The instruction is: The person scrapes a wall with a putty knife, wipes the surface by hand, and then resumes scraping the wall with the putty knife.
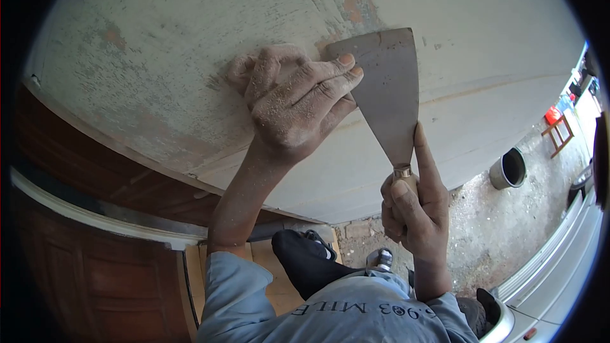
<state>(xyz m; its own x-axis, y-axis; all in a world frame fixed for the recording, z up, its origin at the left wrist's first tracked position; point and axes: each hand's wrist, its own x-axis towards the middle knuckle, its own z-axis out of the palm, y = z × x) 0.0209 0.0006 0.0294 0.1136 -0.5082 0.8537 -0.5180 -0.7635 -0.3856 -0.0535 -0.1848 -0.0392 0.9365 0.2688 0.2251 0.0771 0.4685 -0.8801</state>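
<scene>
Over by the pale, scuffed wall (171, 32), a person in a grey-blue shirt (356, 311) with dark lettering across it has both arms stretched out, and a broad-bladed scraper (389, 86) is up between the two hands, its wide end against or very near the wall — I cannot tell which. The right hand (419, 209) is closed round the handle (406, 181), thumb laid along it and the index finger running straight up beside the lower edge of the blade. The left hand (298, 98) is bent at the wrist, dusted all over with pale powder, some fingers curled and two fingertips laid on the near side edge of the blade; whether it pinches the metal from behind I cannot tell. Dark specks dot the blade towards its wide end. Around the left hand the wall is rough and streaked, with brownish patches showing through the pale coat, while to the right of the blade it is smoother, crossed by a thin tan line. Below, on the grey, gritty ground (470, 235), a dark-mouthed bucket (508, 169) lies tilted or looks so through the curved lens, with a small wooden frame (558, 134) farther off. A pale vehicle (565, 267) is at the lower right — and a brown panelled door (95, 267) at the lower left.
</scene>
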